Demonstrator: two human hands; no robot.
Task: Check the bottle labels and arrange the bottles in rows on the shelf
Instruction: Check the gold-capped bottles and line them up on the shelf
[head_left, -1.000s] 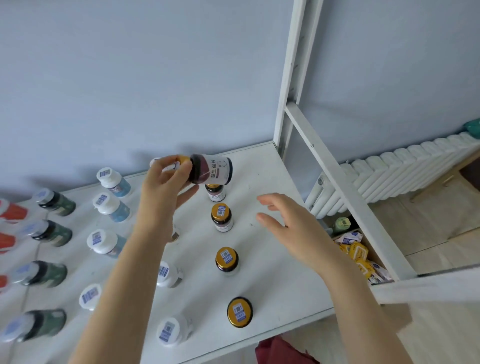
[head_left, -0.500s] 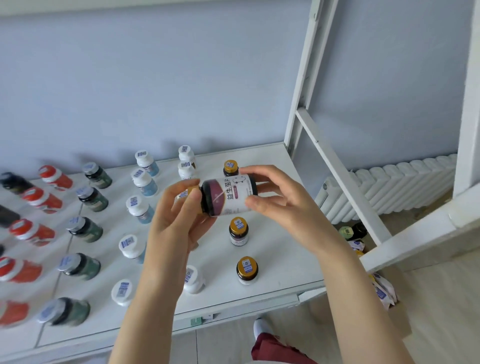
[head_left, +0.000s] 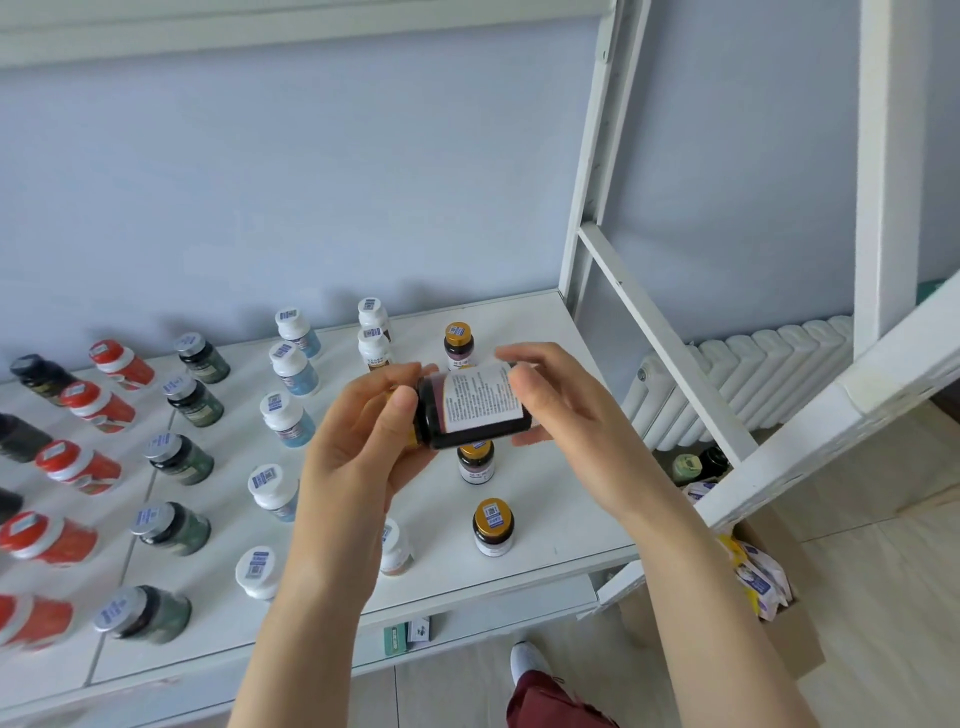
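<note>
A dark bottle (head_left: 475, 410) with a white printed label lies sideways in the air above the white shelf (head_left: 550, 499). My left hand (head_left: 363, 441) grips its gold-capped end and my right hand (head_left: 561, 400) holds its base, with the text side of the label facing me. Under it stands a row of gold-capped dark bottles: one at the back (head_left: 458, 345), one just below the held bottle (head_left: 475, 462) and one near the front (head_left: 492, 526). To the left run rows of white-capped bottles (head_left: 287, 418), green bottles (head_left: 179, 460) and red bottles (head_left: 78, 465).
White frame posts (head_left: 592, 171) and a slanted brace (head_left: 670, 348) bound the shelf on the right. A white radiator (head_left: 748, 379) stands behind them. A cardboard box (head_left: 779, 587) with packets and bottles sits on the floor at the right. My foot (head_left: 527, 660) shows below the shelf edge.
My right hand came in and took the bottle's base. The bottle has been turned in both hands, so the small-print side of the label now faces me. The view has tilted back.
</note>
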